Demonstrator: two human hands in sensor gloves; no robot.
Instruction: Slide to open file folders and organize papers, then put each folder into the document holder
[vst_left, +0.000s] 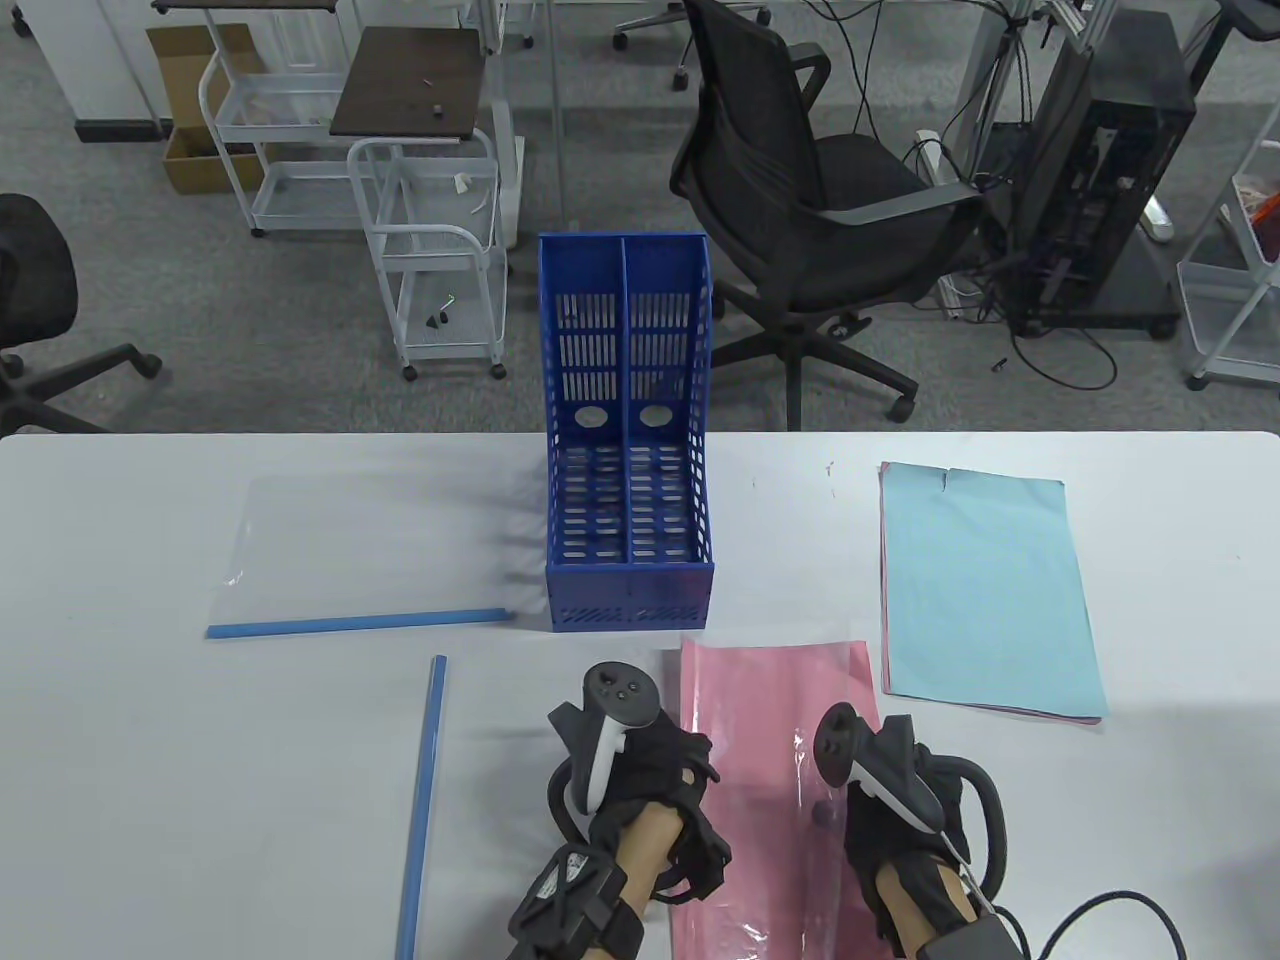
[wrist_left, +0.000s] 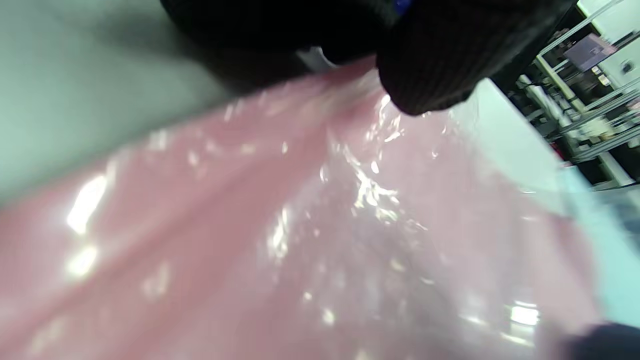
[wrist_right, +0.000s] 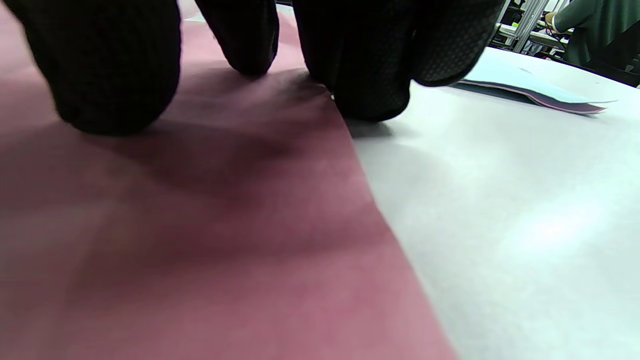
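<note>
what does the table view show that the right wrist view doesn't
Only the table view shows the blue document holder, the clear folder with its blue slide bar, a loose blue slide bar, the left hand and the trackers on both hands.

Only the right wrist view shows the right hand's fingers from close up, their tips down at the pink sheet's right edge.

Both show the pink sheet, the white table, the right hand and the blue paper stack on the table.
</note>
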